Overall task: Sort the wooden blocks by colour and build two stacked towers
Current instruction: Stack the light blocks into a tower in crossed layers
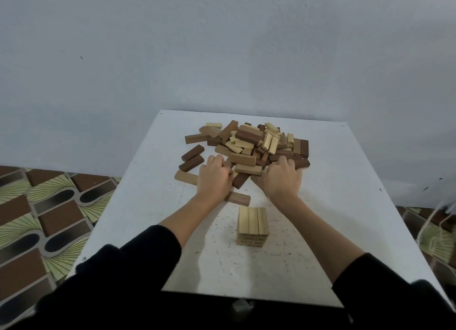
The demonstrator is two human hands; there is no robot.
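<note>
Both hands are set at the near edge of the block pile (246, 144) on the worktop (333, 181). Left hand (215, 176) and right hand (282, 179) fingers are curled among blocks; grip contents cannot be told. A pale tower (253, 224) is seen nearer than both grips.

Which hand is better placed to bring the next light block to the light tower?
Probably the right hand. It reaches into the pile beside light blocks, and the light tower stands nearer to its forearm. The left hand lies among dark blocks, and a brown block sits between it and the tower.
</note>
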